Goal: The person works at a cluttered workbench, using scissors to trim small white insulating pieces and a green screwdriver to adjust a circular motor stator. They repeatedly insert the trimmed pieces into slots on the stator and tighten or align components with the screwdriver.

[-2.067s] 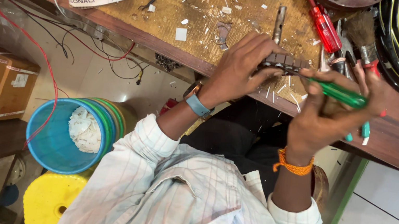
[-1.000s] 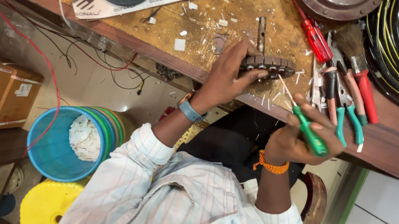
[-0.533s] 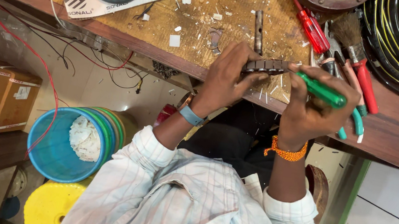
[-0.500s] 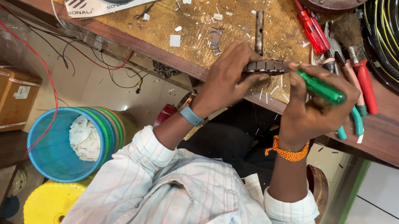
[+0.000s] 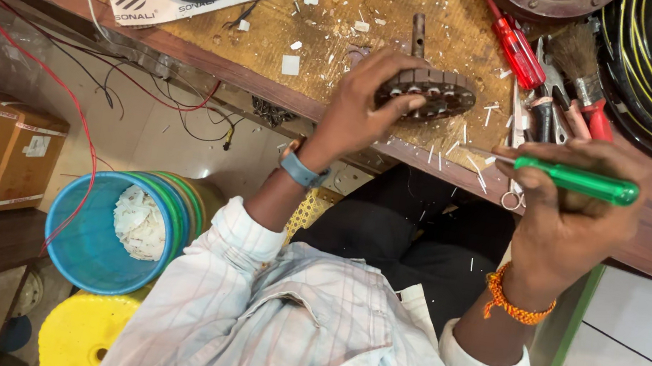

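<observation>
Gripping a slotted motor core (image 5: 430,93) at the bench edge (image 5: 270,93), screwdriver (image 5: 576,181) alongside.

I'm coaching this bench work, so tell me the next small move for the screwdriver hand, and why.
Probably bring the green-handled screwdriver tip leftward to the slotted round core. The right hand holds the tool level, clear of the core, while the left hand grips the core at the edge of the workbench, slots facing up.

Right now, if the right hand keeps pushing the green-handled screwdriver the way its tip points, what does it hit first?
Probably the dark round slotted metal core, gripped by the left hand. The right hand aims the green-handled screwdriver leftward toward it; depth is unclear, so it could pass just below.
</observation>
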